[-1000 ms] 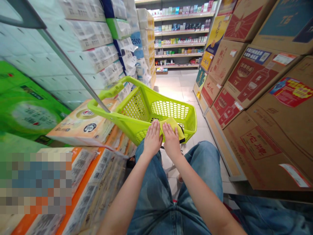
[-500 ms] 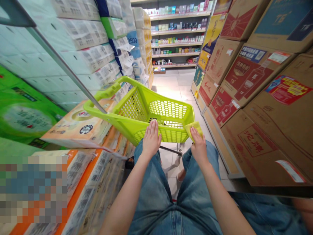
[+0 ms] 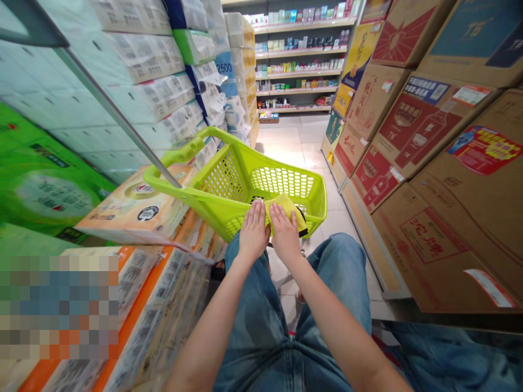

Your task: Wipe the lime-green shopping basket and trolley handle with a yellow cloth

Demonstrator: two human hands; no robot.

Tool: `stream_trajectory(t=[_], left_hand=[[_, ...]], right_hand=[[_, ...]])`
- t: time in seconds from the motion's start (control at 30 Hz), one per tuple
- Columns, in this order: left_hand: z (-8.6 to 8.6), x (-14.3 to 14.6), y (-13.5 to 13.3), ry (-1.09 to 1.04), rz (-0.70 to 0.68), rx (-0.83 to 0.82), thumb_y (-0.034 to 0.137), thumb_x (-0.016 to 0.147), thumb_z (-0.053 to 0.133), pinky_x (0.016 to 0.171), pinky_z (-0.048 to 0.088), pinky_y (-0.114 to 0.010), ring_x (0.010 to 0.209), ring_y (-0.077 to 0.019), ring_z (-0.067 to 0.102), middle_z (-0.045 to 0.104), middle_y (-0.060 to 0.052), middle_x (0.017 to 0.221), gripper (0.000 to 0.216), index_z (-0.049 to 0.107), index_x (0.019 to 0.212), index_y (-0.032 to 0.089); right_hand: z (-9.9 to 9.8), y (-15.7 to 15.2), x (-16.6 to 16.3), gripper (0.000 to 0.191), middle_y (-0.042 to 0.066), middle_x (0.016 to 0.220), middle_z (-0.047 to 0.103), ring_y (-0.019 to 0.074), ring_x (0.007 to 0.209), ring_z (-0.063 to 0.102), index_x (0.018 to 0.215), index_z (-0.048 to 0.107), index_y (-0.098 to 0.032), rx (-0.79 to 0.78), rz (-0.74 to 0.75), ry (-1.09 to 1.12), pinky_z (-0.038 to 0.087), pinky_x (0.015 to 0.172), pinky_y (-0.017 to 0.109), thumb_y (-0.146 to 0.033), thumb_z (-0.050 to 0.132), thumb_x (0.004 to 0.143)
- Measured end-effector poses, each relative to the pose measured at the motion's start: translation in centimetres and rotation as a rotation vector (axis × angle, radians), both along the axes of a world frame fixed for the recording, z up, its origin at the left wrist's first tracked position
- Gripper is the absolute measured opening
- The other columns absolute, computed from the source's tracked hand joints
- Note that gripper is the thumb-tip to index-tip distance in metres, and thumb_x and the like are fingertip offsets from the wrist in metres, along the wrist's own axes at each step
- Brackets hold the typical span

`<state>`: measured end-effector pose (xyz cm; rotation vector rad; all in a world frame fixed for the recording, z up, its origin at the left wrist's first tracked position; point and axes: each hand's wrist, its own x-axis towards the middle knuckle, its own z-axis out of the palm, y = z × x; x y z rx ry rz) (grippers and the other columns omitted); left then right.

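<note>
A lime-green shopping cart [image 3: 281, 161] with a perforated basket stands crosswise before my knees. My left hand [image 3: 253, 231] lies with fingers stretched out flat over the near rim of the basket. Right beside it, my right hand [image 3: 285, 231] presses a yellow cloth [image 3: 300, 213] with a dark edge against the same rim. Its fingers lie along the cloth, and the thumb side faces my left hand. Part of the cloth is hidden under the fingers. Through the holes, the basket's floor shows in part.
Tissue packs [image 3: 159, 103] are stacked on the left, with an orange pack [image 3: 134, 209] close to the cart handle. Cardboard cartons [image 3: 441, 228] line the right side. Shelves of small products [image 3: 302, 51] stand at the aisle's far end. Another person's jeans [image 3: 445, 354] show at lower right.
My right hand has slid left along the near rim with the yellow cloth, from the front corner to beside my left hand. My left hand stays on the rim.
</note>
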<state>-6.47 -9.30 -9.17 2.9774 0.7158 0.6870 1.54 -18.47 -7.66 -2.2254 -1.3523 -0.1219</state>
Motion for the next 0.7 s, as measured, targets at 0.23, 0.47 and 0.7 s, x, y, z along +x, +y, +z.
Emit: stream_trajectory(t=[0.23,0.47,0.7], left_hand=[[0.1,-0.1,-0.2,-0.004,0.014,0.006,0.024,0.095,0.036,0.122,0.024,-0.046,0.153,-0.0237,0.011,0.019,-0.013,0.164,0.07,0.008,0.157,0.01],[-0.1,0.0,-0.1,-0.021,0.007,0.01,0.024,0.095,0.037,0.122,0.024,-0.047,0.153,-0.0244,0.012,0.019,-0.013,0.164,0.071,0.007,0.158,0.011],[0.0,-0.1,-0.2,-0.021,0.01,0.015,0.023,0.095,0.037,0.122,0.025,-0.046,0.153,-0.0239,0.012,0.018,-0.012,0.165,0.071,0.006,0.158,0.012]], right_hand=[[-1.4,-6.5,3.3,0.083,0.006,0.156,0.04,0.0168,0.147,0.032,0.152,0.034,-0.02,-0.007,-0.068,-0.032,0.008,0.123,0.051,0.006,0.036,0.073],[-4.2,-11.5,7.1,0.093,0.008,0.157,0.039,0.0216,0.145,0.036,0.155,0.028,-0.024,0.036,-0.252,0.019,0.024,0.12,0.055,0.004,0.038,0.067],[-2.2,-6.5,4.4,0.088,0.011,0.156,0.04,0.0242,0.146,0.033,0.153,0.032,-0.019,0.037,-0.211,0.009,0.017,0.121,0.055,0.005,0.04,0.069]])
